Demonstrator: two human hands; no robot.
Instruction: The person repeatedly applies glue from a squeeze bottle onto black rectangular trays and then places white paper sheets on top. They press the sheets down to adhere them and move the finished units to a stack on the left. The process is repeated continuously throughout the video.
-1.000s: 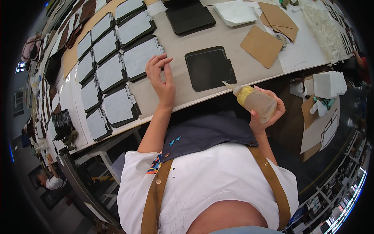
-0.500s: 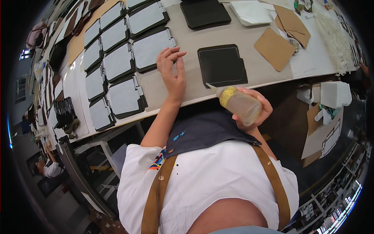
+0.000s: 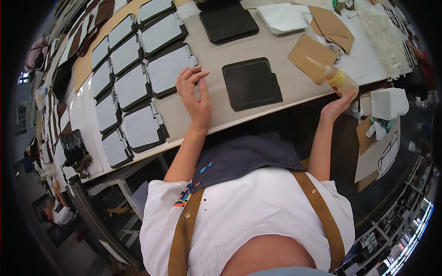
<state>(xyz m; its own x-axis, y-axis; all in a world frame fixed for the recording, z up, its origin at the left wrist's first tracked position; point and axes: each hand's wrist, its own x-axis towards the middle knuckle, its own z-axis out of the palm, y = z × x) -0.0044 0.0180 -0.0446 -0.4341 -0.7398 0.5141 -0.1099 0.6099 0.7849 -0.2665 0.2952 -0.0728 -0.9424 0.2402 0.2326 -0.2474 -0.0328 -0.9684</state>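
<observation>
The right hand gripped the yellow-labelled bottle by its base, the nozzle slanting left near a brown card; the black panel lay on the table between both hands, right of the left hand, whose fingers were loosely parted

On the bench, rows of panels lay upper left, one separate panel upper centre, and cardboard upper right, near the bottle in the right hand.
</observation>
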